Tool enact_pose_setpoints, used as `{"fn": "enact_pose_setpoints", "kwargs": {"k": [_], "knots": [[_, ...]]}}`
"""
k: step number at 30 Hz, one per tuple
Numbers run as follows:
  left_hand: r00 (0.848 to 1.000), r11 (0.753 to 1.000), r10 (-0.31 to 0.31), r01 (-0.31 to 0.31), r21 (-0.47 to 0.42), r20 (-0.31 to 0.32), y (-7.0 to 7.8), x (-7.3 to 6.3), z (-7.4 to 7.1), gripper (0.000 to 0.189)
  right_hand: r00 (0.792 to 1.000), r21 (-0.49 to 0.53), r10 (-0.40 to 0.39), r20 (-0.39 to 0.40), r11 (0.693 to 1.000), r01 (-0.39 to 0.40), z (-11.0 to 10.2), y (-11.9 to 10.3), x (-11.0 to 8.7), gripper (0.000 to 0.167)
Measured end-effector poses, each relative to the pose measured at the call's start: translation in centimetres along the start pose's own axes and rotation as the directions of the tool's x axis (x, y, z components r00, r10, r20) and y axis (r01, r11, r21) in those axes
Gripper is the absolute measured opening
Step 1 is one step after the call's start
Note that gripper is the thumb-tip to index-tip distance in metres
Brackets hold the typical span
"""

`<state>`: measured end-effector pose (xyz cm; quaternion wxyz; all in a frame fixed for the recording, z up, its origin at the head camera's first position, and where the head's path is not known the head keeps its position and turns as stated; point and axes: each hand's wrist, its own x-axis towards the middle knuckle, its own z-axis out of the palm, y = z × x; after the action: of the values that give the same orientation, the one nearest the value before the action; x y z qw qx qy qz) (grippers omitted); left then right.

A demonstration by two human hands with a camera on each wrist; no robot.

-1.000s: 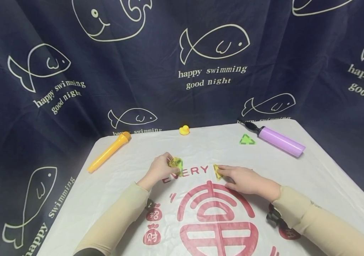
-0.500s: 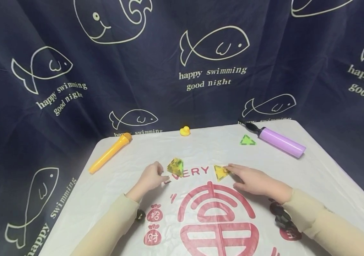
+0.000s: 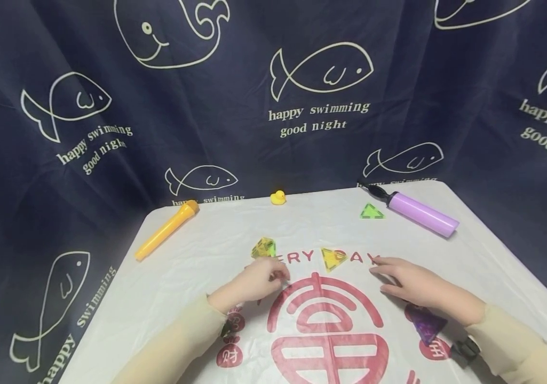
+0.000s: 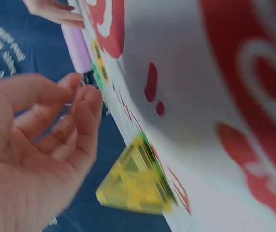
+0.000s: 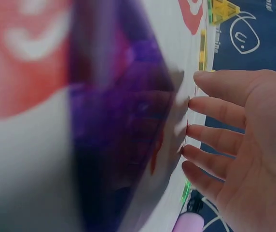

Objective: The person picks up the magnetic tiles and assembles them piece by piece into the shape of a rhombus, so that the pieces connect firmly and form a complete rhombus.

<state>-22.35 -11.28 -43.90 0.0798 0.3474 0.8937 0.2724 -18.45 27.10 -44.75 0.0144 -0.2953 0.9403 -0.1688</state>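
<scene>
A small yellow-and-green pyramid of see-through triangle tiles [image 3: 263,246] stands on the table, partly covered by my left hand [image 3: 256,280] in the head view. That hand hovers in front of it with loosely bent fingers and nothing in them; the left wrist view shows the pyramid [image 4: 135,186] apart from the fingers. Flat on the printed lettering lies a yellow triangle tile [image 3: 333,259], between the two hands. To its right my right hand [image 3: 417,282] has its fingers spread and fingertips at the cloth. A purple see-through triangular piece [image 3: 428,324] sits beneath the right wrist.
Farther back lies a green triangle tile [image 3: 372,212] beside a purple hand pump [image 3: 424,214] with a black end. A yellow rubber duck [image 3: 278,198] stands near the back edge. The orange toy microphone [image 3: 166,230] is at the left edge of the white tablecloth [image 3: 225,224].
My left hand has let go of the pyramid, drawn back and then swung right in front of it. The right hand has left the yellow tile and moved right, uncovering the purple piece.
</scene>
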Motion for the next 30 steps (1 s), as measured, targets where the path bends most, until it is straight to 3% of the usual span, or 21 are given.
{"fn": "enact_pose_setpoints", "kwargs": {"k": [3,11,16,22,30], "knots": [[0.993,0.993,0.099,-0.102,0.059,0.059,1.1,1.6,0.9,0.027,0.999,0.003,-0.029,-0.044,1.0,0.029,0.1,0.5,-1.2,0.037],[0.968,0.954,0.209,-0.233,0.191,0.138,2.8,5.0,2.5,0.038,0.977,-0.056,-0.096,-0.189,0.995,0.087,0.8,1.4,-4.0,0.037],[0.953,0.936,0.206,-0.258,0.242,0.221,3.3,6.3,2.8,0.039,0.967,-0.028,-0.084,-0.241,0.996,0.08,1.3,1.2,-5.2,0.045],[0.939,0.92,0.169,-0.259,0.293,0.3,3.8,6.9,3.0,0.047,0.972,0.035,-0.044,-0.23,0.998,0.054,1.6,1.1,-6.8,0.064],[0.933,0.92,0.127,-0.238,0.311,0.338,3.9,7.1,3.5,0.05,0.975,0.119,-0.039,-0.22,0.991,0.067,1.8,1.0,-8.6,0.073]]}}
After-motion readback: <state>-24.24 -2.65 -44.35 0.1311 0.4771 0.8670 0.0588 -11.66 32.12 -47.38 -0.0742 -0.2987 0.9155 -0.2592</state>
